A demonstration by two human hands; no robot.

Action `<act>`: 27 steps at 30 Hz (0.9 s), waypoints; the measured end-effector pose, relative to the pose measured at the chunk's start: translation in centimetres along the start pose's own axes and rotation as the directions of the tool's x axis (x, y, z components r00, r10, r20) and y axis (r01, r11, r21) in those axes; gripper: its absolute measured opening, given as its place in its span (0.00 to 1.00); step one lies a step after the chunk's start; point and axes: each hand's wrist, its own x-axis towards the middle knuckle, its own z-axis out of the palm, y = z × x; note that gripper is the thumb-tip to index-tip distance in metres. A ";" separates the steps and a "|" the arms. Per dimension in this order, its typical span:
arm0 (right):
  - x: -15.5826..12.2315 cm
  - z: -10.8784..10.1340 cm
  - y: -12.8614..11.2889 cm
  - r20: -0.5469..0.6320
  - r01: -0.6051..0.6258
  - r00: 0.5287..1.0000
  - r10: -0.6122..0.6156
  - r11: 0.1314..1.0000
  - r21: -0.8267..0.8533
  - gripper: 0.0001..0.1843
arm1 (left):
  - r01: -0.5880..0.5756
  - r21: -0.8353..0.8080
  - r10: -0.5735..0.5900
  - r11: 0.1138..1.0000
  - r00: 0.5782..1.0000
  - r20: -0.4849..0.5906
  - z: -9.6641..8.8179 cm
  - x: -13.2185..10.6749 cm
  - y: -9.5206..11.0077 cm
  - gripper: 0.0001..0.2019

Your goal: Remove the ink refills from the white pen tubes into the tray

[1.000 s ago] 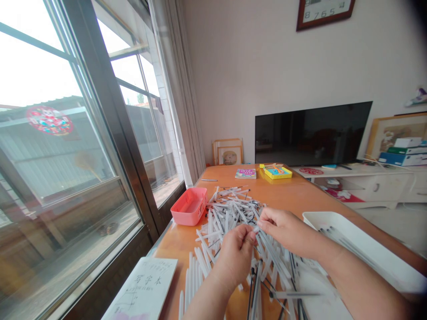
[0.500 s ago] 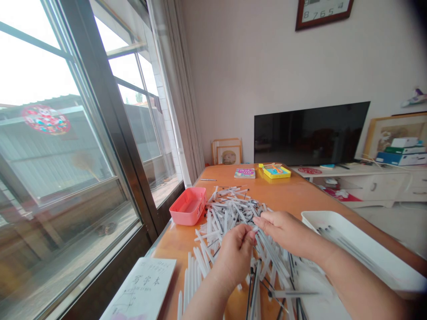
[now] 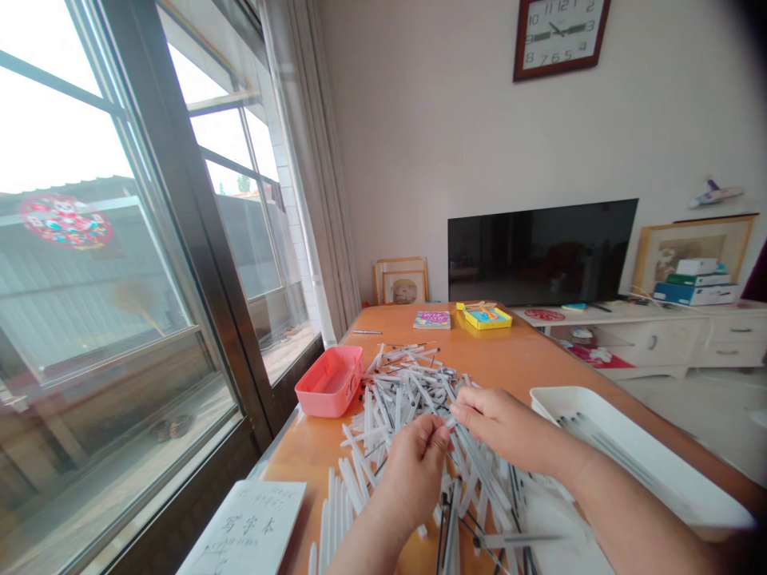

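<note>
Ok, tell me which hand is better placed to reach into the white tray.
Probably the right hand: it is nearer the white tray, and its forearm passes close by it. The left hand is farther off, over the slim tubes.

Here's the single head view, looking forward and down the length of the table [image 3: 503, 359], left hand [image 3: 419, 463] and right hand [image 3: 494, 415] close beneath it, window [image 3: 173, 184] at left, wall [image 3: 419, 120] and television [image 3: 539, 251] farther off ahead.
</note>
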 end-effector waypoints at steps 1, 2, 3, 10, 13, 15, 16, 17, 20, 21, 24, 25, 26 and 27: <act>0.0 -0.1 0.0 -0.001 0.004 1.000 -0.004 1.000 -0.005 0.21 | 0.003 -0.007 -0.003 1.000 1.000 0.005 0.0 0.0 0.0 0.17; 0.0 -0.1 0.0 -0.007 0.004 1.000 -0.004 1.000 -0.014 0.21 | 0.002 -0.012 -0.002 1.000 1.000 0.009 0.0 0.0 0.0 0.17; 0.0 -0.1 0.0 -0.012 -0.001 1.000 0.001 1.000 -0.023 0.22 | -0.002 -0.015 0.002 1.000 1.000 0.012 0.0 0.0 0.0 0.17; 0.0 -0.6 0.0 0.026 -0.031 0.999 0.028 0.992 0.126 0.25 | 0.014 0.042 -0.014 0.999 1.000 0.010 -0.1 -0.1 0.2 0.16; 0.0 -0.6 0.1 0.046 0.008 0.999 -0.016 0.988 0.156 0.21 | 0.040 0.056 -0.041 0.998 0.999 0.011 -0.2 -0.1 0.1 0.17; 0.0 -0.4 0.3 0.061 0.012 0.998 -0.021 0.988 0.151 0.19 | 0.038 0.065 -0.040 0.997 0.999 0.017 -0.3 0.0 -0.2 0.17; 0.1 -0.2 0.3 0.054 0.010 0.998 -0.018 0.990 0.142 0.18 | 0.028 0.070 -0.030 0.997 0.999 0.016 -0.3 0.0 -0.3 0.17; 0.1 0.0 0.3 0.042 0.004 0.999 -0.010 0.991 0.132 0.18 | 0.013 0.075 -0.014 0.997 1.000 0.011 -0.4 0.0 -0.4 0.17; 0.2 0.5 0.2 -0.005 -0.028 1.000 0.029 0.993 0.113 0.19 | -0.046 0.104 0.048 0.994 0.999 -0.017 -0.6 0.0 -0.4 0.15; 0.2 0.6 0.1 -0.014 -0.038 0.999 0.040 0.993 0.114 0.19 | -0.059 0.121 0.063 0.991 0.998 -0.022 -0.7 -0.1 -0.3 0.15; 0.4 1.0 -0.2 -0.026 -0.055 0.998 0.059 0.991 0.121 0.20 | -0.076 0.197 0.084 0.977 0.996 -0.031 -0.9 -0.2 0.0 0.13; 0.5 1.1 -0.3 -0.029 -0.065 0.997 0.069 0.991 0.121 0.20 | -0.080 0.224 0.091 0.971 0.995 -0.037 -1.0 -0.3 0.1 0.13; 0.5 1.1 -0.4 -0.036 -0.077 0.996 0.081 0.990 0.122 0.21 | -0.084 0.245 0.098 0.966 0.994 -0.043 -1.0 -0.3 0.2 0.13; 0.6 1.1 -0.5 -0.045 -0.086 0.995 0.092 0.989 0.124 0.21 | -0.086 0.255 0.102 0.963 0.993 -0.050 -1.0 -0.3 0.2 0.13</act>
